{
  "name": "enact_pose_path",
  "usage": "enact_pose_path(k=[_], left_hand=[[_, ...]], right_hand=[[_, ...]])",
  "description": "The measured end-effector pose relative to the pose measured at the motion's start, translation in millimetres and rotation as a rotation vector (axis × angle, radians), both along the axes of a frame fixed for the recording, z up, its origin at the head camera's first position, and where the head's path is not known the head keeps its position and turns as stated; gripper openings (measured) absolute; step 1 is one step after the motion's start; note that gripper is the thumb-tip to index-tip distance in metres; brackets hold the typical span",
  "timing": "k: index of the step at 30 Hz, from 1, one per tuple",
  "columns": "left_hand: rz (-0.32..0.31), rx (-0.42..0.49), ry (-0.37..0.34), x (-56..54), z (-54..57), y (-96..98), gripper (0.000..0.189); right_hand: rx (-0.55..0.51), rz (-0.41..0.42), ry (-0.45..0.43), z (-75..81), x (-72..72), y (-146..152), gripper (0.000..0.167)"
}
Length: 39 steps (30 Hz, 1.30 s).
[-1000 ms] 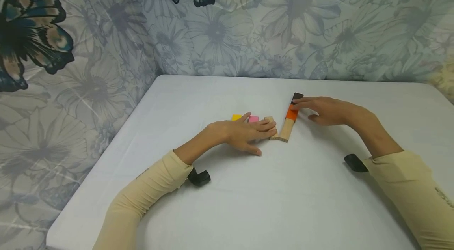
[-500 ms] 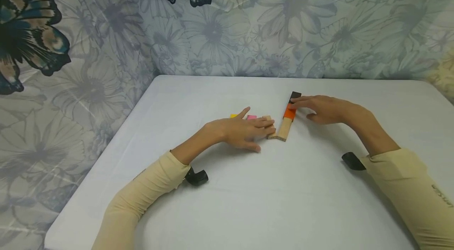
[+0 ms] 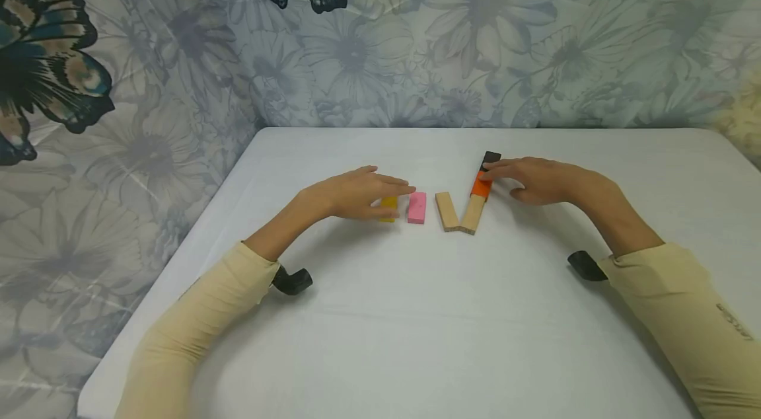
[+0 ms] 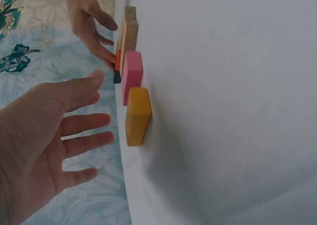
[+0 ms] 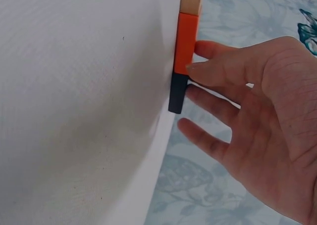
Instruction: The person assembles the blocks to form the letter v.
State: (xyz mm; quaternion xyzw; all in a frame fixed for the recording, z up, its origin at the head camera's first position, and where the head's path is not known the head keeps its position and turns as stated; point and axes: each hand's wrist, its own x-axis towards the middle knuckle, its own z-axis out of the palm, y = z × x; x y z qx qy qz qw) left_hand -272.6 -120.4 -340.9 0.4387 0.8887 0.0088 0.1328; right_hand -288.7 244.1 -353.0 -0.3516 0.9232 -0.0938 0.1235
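My left hand (image 3: 357, 194) is spread over the yellow block (image 3: 388, 203); in the left wrist view its straight fingers stand apart from that yellow block (image 4: 138, 117). Just right of it lies a pink block (image 3: 417, 208). Two plain wooden blocks, a left one (image 3: 447, 211) and a right one (image 3: 473, 214), meet at their near ends in a V. From the right one, an orange block (image 3: 480, 187) and a black block (image 3: 491, 157) continue the line away from me. My right hand (image 3: 541, 180) has its loosely extended fingertips against the orange and black blocks.
The blocks lie on a white table (image 3: 380, 340), toward its far side. A floral curtain with butterflies (image 3: 368, 62) hangs behind and to the left. Black wrist devices (image 3: 294, 281) show below both sleeves.
My left hand has moved left, off the left wooden block and over to the yellow one, uncovering the pink block. My right hand stays at the orange and black blocks.
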Motion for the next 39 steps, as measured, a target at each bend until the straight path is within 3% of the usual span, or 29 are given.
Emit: enact_pose_path(k=[4, 7, 16, 29, 39], left_hand=[[-0.010, 0.111, 0.066, -10.6, -6.3, -2.1, 0.053], [-0.037, 0.154, 0.072, -13.8, -9.9, 5.9, 0.050], [-0.103, 0.145, 0.038, -11.3, -18.0, 24.0, 0.042], [-0.083, 0.167, 0.010, -10.2, -28.5, 24.9, 0.031], [-0.090, 0.150, 0.105, -11.1, -16.0, 25.9, 0.028]], right_hand=[[0.007, -0.016, -0.011, 1.3, 1.1, 2, 0.061], [0.003, -0.013, -0.008, 0.9, 1.3, 4, 0.061], [-0.004, -0.008, -0.002, 0.8, -0.2, 5, 0.061], [-0.009, -0.002, -0.002, 0.6, -1.8, 1, 0.060], [-0.003, 0.003, 0.003, -0.2, -2.1, -3, 0.059]])
